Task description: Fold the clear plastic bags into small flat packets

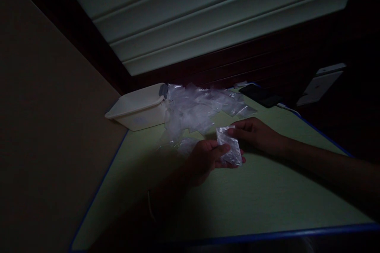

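- Head view: my left hand sits at centre frame, thumb and fingers clamped on the lower part of a small clear bag held just above the surface.
- My right hand comes in from 3 o'clock, its fingertips closed on the bag's top edge.
- I judge that one bag is being worked between both hands near its mouth. It is too dark to tell whether it is open or filled.
- The next move calls for a light, even pinch, since the film looks thin and slippery and the dim light hides its edges.
- A pile of clear bags lies at 11 o'clock from the hands, touching a white tub at 10 o'clock.
- The surface is a green mat with a blue border. There is a dark phone at 1 o'clock and a white device at 2 o'clock.
- The room is dim, with a pale slatted panel at 12 o'clock and a plain wall at 9 o'clock.
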`<state>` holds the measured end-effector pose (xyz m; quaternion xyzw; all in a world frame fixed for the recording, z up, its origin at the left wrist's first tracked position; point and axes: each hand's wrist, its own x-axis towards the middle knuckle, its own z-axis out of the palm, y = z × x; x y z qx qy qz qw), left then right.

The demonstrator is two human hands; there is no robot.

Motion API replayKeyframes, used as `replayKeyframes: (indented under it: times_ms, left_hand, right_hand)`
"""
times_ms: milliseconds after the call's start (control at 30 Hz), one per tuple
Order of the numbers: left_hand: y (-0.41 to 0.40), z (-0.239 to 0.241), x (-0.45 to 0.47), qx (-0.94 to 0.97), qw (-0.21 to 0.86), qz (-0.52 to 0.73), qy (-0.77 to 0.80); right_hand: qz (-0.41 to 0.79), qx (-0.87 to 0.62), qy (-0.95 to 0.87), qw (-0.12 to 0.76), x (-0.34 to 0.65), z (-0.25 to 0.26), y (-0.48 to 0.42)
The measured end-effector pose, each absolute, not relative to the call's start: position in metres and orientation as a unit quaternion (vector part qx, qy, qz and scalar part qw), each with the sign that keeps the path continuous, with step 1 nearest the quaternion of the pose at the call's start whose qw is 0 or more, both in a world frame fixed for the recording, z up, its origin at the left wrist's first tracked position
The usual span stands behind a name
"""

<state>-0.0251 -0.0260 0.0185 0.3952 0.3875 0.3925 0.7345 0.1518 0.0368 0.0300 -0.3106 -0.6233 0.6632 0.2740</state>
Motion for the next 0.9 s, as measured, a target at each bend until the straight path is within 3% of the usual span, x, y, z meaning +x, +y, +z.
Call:
replayKeyframes:
  times_ms: [900]
  left_hand:
    - [-0.0309,0.0158,-0.0232,0.421,0.716,0.363,0.422]
  right_hand:
    - [0.622,-0.352,-0.623,0.318,0.1503,0.0305,0.0361]
